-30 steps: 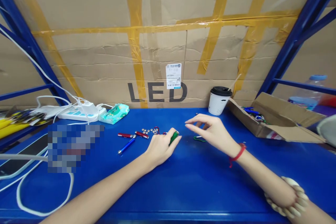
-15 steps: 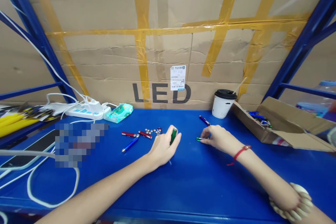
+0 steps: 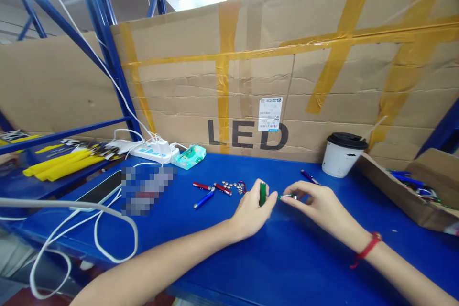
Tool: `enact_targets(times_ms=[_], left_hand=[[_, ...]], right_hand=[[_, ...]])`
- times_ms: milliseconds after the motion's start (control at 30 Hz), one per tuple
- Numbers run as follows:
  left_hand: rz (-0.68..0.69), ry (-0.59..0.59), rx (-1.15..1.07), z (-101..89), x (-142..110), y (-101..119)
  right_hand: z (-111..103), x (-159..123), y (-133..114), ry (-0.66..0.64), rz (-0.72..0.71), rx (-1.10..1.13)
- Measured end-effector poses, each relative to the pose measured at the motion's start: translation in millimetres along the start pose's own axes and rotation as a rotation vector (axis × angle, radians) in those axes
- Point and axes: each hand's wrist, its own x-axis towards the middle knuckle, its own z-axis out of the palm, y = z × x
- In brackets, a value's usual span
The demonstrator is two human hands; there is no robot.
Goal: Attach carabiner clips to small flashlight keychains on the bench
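Observation:
My left hand (image 3: 251,213) rests on the blue table (image 3: 272,258) and grips a small green tube (image 3: 263,193), held upright. My right hand (image 3: 321,205) pinches a small green clip with a metal end (image 3: 287,196) and holds it close to the tube. Just left of my hands lie two red pen lights (image 3: 212,186), a blue pen light (image 3: 203,199) and several small silver button cells (image 3: 231,184). A purple pen light (image 3: 309,177) lies behind my right hand.
A taped cardboard wall marked LED (image 3: 247,135) backs the table. A white cup with a black lid (image 3: 342,154) stands at the right, beside an open cardboard box of parts (image 3: 412,191). A power strip (image 3: 154,152), a tissue pack (image 3: 189,156) and white cables (image 3: 107,229) lie left.
My right hand came down onto the green clip, picked it up and carried it left to the tube. My left hand tipped the tube upright. The camera swung left.

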Motion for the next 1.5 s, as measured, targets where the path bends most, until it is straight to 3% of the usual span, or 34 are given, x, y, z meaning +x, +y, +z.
enact_targets(times_ms=[267,467,667,967,1200,1500], left_hand=[[-0.117,-0.198,-0.432,6.7,0,2],[-0.065,-0.101,-0.570,3.1,3,2],[0.004,-0.018,-0.563,1.6,3,8],[-0.069,-0.083,-0.455,2.9,2,5],[-0.105,-0.108,-0.449,5.3,3,8],[-0.148,0.030,-0.378,7.5,4,4]], right_hand=[[9,-6,-16,-0.003,-0.136,0.185],[17,-7,-17,0.122,-0.042,0.364],[25,-7,-16,0.132,0.157,0.515],[24,-9,-21,0.078,0.168,0.483],[21,-7,-22,0.207,0.169,0.486],[17,-9,-23,0.208,0.102,0.455]])
